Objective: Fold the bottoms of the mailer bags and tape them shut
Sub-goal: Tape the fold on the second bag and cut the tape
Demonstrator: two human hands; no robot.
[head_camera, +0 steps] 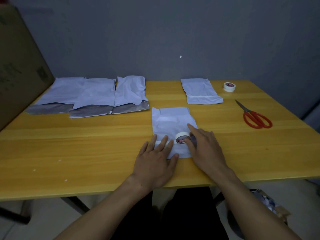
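A white mailer bag [171, 122] lies in front of me on the wooden table [86, 144], its near end folded up. My left hand [156, 161] presses flat on the fold, fingers straight over a strip of white tape. My right hand [204, 148] holds a white tape roll [182, 137] standing on the bag, thumb at the roll, index finger stretched forward. Three more mailer bags [93, 96] lie side by side at the back left with grey ends showing. Another bag [201, 91] with a taped fold lies at the back right.
A second tape roll [229, 86] sits at the back right. Red-handled scissors [254, 116] lie at the right. A large cardboard box [19, 66] stands at the left edge. A grey wall is behind the table. Crumpled packaging [266, 203] lies on the floor at right.
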